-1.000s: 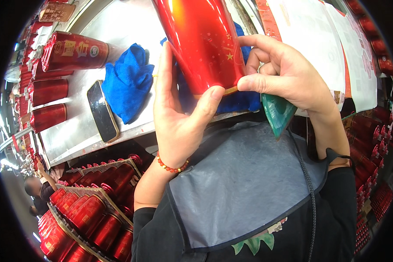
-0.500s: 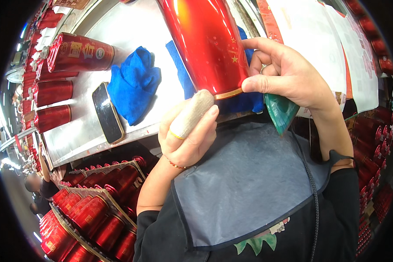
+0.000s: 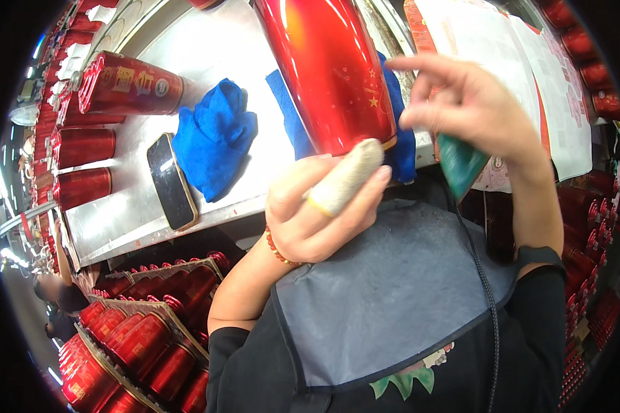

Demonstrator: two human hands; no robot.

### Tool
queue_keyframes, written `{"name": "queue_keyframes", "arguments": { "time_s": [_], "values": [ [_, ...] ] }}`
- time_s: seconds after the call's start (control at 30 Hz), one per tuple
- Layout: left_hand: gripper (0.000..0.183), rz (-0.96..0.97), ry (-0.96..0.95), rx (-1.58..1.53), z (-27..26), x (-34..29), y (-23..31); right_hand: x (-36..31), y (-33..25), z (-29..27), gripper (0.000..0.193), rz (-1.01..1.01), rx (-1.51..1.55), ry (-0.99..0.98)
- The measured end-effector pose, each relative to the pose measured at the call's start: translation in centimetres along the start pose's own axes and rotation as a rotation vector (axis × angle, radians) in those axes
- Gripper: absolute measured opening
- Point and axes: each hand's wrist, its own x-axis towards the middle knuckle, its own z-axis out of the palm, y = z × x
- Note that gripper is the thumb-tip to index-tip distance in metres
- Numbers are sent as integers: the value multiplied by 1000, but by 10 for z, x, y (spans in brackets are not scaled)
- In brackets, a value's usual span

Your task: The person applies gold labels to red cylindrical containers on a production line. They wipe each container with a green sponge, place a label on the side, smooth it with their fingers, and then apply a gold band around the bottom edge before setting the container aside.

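Observation:
A large glossy red canister [image 3: 334, 82] with gold stars and a gold rim lies on its side on a blue cloth [image 3: 408, 148], its near end toward me. My left hand [image 3: 324, 203] grips that near end, and a beige fabric finger sleeve [image 3: 348, 177] covers one finger, pressed at the rim. Slightly blurred, my right hand [image 3: 472, 107] is just off the canister's right side, thumb and forefinger apart. A green, pointed flat scraper [image 3: 459, 165] is tucked in its lower fingers and hangs below the palm.
A crumpled blue cloth [image 3: 213, 141] and a phone [image 3: 171, 182] lie left on the metal table [image 3: 134, 217]. More red canisters [image 3: 134, 84] stand beyond them. Printed white sheets [image 3: 489, 48] lie at right. Crates of red canisters [image 3: 141, 337] sit below left; another person [image 3: 65, 296] is far left.
My left hand has slid right along the canister's near rim. My right hand has come off the canister's side and shifted right, with the scraper still in it.

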Motion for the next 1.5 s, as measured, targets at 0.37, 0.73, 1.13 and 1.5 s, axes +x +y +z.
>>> {"name": "queue_keyframes", "arguments": {
  "time_s": [0.37,0.73,1.13,1.5],
  "values": [
    [37,-150,48,-103,-5,-17,0,103,23,-24,75,-25,258,-154],
    [28,-13,67,-207,6,-23,-4,97,-9,-38,55,-6,29,-171],
    [24,-17,224,-183,33,-19,4,115,-12,-35,54,-58,103,-160],
    [27,-77,170,-240,32,-22,6,143,38,-33,65,-127,448,-132]
  ]
}}
